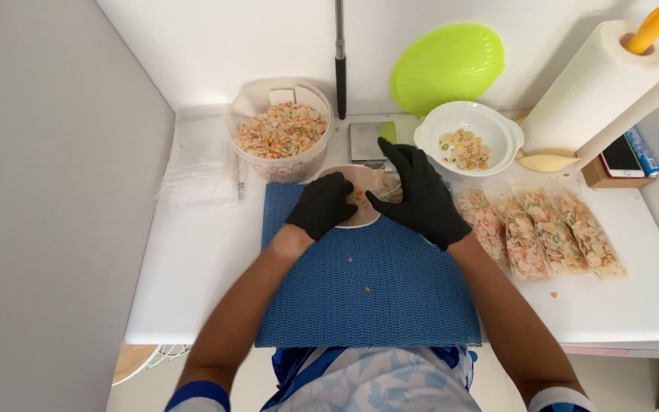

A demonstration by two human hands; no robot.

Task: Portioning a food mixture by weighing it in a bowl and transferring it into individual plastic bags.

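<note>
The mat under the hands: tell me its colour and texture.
Blue, with a fine woven, ribbed texture; the mat shows best in the head view, the only one.

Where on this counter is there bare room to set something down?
Free: the near half of the blue mat, bar two crumbs; the white counter left of the mat, below the clear bags; the strip right of the mat, below the filled packets. Crowded: the back, with tub, scale, bowl, paper towel and both hands.

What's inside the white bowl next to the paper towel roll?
The white bowl holds a small heap of mixed pale, orange and green pieces; most of its bottom shows bare. Nothing covers it.
</note>
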